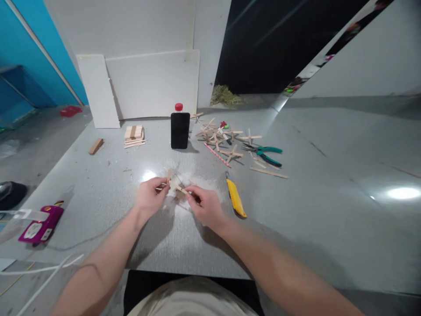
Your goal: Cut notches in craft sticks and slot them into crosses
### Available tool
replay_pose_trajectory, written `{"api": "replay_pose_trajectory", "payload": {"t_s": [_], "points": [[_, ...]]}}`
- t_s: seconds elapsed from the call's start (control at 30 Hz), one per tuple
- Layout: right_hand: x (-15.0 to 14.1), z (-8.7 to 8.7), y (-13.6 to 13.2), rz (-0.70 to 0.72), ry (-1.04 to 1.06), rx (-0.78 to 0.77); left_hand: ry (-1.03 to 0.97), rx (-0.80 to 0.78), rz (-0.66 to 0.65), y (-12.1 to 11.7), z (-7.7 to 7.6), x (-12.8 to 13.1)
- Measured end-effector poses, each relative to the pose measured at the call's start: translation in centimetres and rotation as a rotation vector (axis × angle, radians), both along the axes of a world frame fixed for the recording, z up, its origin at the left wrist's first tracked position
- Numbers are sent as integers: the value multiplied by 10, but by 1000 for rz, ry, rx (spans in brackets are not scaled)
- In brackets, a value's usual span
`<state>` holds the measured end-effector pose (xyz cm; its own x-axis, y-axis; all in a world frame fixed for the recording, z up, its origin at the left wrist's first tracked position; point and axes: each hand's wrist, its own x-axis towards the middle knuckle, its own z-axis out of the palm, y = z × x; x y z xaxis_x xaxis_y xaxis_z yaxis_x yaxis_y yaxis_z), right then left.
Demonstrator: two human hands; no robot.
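Near the front middle of the grey table, my left hand (151,194) is closed in a pinch on a small wooden stick (169,174). My right hand (204,204) pinches the end of another thin wooden stick (180,189). The two sticks meet or nearly meet between my fingertips; whether they are joined I cannot tell. Pale dust lies on the tabletop around them. To the right of my right hand rests a yellow utility knife (235,196). Beyond it are green-handled pliers (268,154) and a pile of crossed wooden sticks (216,139).
A black phone (180,131) stands upright against a red-capped bottle (178,107). A bundle of craft sticks (134,133) and a wooden block (96,146) lie at the back left. A purple device (42,224) with cables sits left. White boards (153,85) lean behind.
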<state>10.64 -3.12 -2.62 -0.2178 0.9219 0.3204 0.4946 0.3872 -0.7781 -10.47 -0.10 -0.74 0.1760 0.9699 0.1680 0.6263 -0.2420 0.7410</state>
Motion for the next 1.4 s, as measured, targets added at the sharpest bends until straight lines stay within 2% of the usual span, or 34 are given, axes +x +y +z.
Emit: {"api": "replay_pose_trajectory", "payload": {"t_s": [0.3, 0.6, 0.97, 1.4], "points": [[4, 3, -1, 13, 68, -47, -89, 82, -92, -1, -10, 0], [10, 8, 3, 36, 121, -76, -263, -102, -151, -2, -14, 2], [9, 8, -1, 82, 164, -86, -450, -279, -192, -6, -3, 5], [7, 15, -7, 93, 125, -13, -494, -283, -184, -7, -2, 9]]}}
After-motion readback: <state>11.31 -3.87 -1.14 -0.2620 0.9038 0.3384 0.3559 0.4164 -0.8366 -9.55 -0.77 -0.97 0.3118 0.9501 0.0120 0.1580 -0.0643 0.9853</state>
